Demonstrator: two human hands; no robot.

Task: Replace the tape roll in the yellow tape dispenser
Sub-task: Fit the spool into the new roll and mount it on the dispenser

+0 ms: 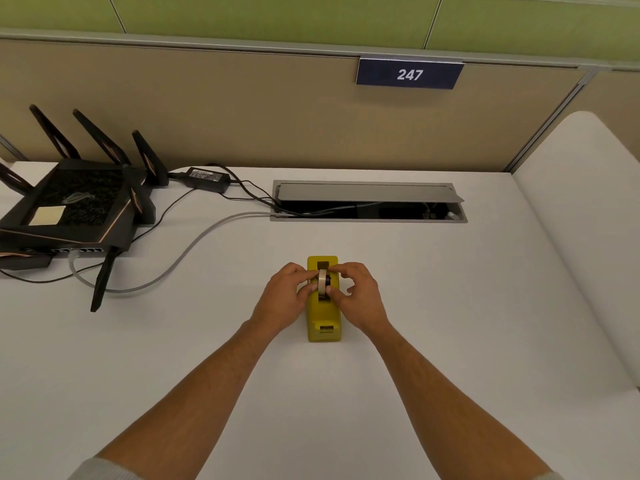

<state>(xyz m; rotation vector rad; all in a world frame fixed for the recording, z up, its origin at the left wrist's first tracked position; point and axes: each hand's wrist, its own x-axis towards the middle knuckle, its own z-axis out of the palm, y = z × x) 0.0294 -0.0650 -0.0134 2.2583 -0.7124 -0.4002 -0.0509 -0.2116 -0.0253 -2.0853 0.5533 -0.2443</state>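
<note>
We find the tape roll (322, 280) upright in the cradle of the yellow tape dispenser (323, 318), long axis 12 to 6 on the table (450, 306), pinched by the left hand (285, 296) from 9 and the right hand (358, 294) from 3, both equally near.

Single head-worn wide-angle view, looking forward and steeply down. Tabletop (415, 306) fills the frame at arm's reach; beige partition (242, 109) bounds the far edge. No second view.
</note>
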